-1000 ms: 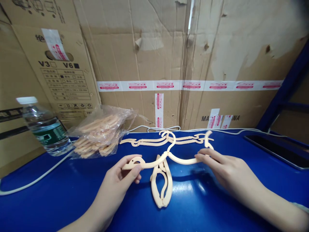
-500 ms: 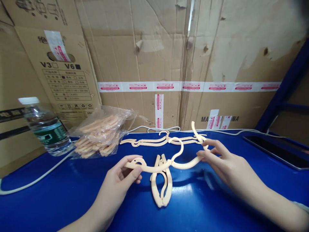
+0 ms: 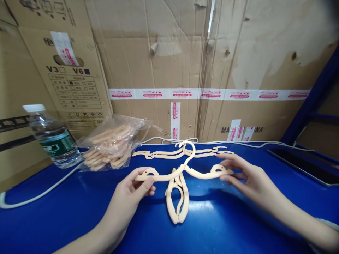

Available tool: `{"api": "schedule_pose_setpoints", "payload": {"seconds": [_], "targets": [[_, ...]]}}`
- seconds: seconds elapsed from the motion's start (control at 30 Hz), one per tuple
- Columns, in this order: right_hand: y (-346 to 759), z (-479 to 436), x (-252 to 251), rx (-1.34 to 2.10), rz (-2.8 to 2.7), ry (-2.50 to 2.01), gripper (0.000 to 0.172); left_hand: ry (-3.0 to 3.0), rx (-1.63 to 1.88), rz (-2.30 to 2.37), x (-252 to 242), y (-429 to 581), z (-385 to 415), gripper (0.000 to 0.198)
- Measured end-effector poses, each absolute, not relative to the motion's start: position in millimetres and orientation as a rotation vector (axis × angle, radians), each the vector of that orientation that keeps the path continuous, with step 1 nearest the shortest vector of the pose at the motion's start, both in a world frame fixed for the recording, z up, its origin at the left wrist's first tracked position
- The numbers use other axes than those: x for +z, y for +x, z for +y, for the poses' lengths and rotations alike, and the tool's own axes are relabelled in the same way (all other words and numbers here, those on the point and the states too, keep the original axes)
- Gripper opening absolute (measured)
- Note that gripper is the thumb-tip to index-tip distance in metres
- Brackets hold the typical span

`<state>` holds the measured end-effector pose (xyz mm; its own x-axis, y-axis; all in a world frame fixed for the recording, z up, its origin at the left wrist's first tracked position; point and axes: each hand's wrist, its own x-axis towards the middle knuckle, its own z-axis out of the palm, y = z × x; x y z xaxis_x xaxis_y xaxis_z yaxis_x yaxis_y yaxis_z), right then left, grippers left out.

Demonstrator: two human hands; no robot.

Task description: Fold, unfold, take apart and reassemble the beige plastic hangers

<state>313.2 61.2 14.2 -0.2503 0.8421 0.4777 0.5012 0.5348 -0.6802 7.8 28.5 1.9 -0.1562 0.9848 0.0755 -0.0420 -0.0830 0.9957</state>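
Note:
Between my hands a cream folding clothes hanger (image 3: 169, 175) is spread out above the blue table, its hook pointing up. My left hand (image 3: 134, 190) pinches the left arm's end between thumb and fingers. The right arm's end is gripped by my right hand (image 3: 242, 176). Both small notch pieces on the arms stand up. Below the held hanger lies a folded hanger (image 3: 169, 201), its arms closed together around its hook. Behind, unfolded hangers (image 3: 164, 155) lie spread on the table, partly hidden by the held one.
At the left, a clear bag of folded hangers (image 3: 108, 146) sits beside a water bottle (image 3: 54, 141). A white cable (image 3: 34, 203) curves across the blue table (image 3: 225, 225). A dark phone-like slab (image 3: 302, 167) lies at the right. Cardboard (image 3: 153, 63) stands along the back.
The right arm's notch piece, which stuck up steeply at my right fingers, now sits level with the arm, matching the left one. My right hand has shifted to the arm's end.

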Motion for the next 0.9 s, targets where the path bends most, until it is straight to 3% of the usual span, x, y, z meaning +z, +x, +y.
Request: {"api": "schedule_pose_setpoints", "payload": {"seconds": [0.13,0.63,0.9], "targets": [[309.7,61.3,21.0,0.823,-1.841,-1.11,0.037,1.115,1.41,1.247,6.1,10.7,26.6,0.047],[286.5,50.8,10.1,1.282,-1.462,-0.983,0.057,1.332,1.266,1.114,2.6,18.9,19.3,0.041],[275.9,35.0,12.1,1.498,-1.729,-0.799,0.022,1.465,1.147,1.057,6.5,30.5,6.5,0.046]]}}
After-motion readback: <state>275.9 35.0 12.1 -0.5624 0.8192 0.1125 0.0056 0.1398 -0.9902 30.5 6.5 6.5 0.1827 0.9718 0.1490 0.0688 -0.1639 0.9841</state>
